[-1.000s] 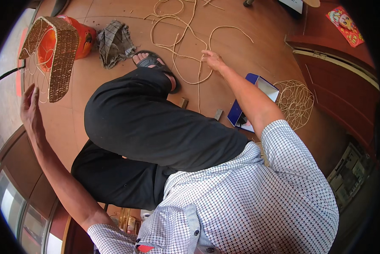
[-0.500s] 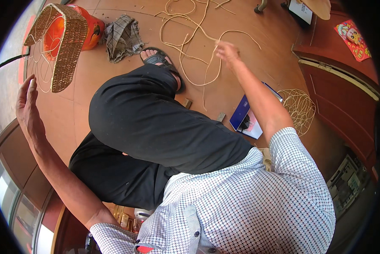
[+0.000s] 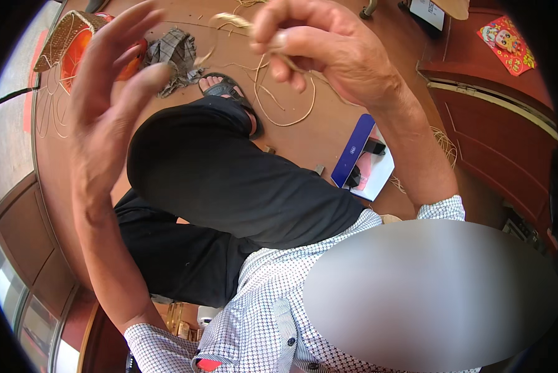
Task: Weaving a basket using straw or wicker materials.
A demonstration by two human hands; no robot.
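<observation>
Raised high, my right hand [image 3: 338, 56] pinches a tan twisted cord [image 3: 232, 21] between thumb and fingers, and the cord's end sticks out to the left. More of that cord trails below the hand and lies in loose loops on the floor. My left hand [image 3: 98, 124] is lifted with its fingers apart and nothing in it; its fingertips are slightly blurred. Behind it, at the far left, stands a woven basket [image 3: 64, 38] on a wire frame, partly hidden by the hand.
A red-orange bucket [image 3: 75, 56] stands by the basket, with a plaid cloth [image 3: 174, 53] beside it. My sandalled foot [image 3: 229, 90] rests on the floor. To the right lie an open blue-and-white box [image 3: 361, 155] and a coil of cord [image 3: 444, 146] near a dark red cabinet [image 3: 490, 118].
My right hand has risen closer with the cord, lifting part of it off the floor. The left hand has moved up and rightward, away from the wire frame's edge, across the view of the basket.
</observation>
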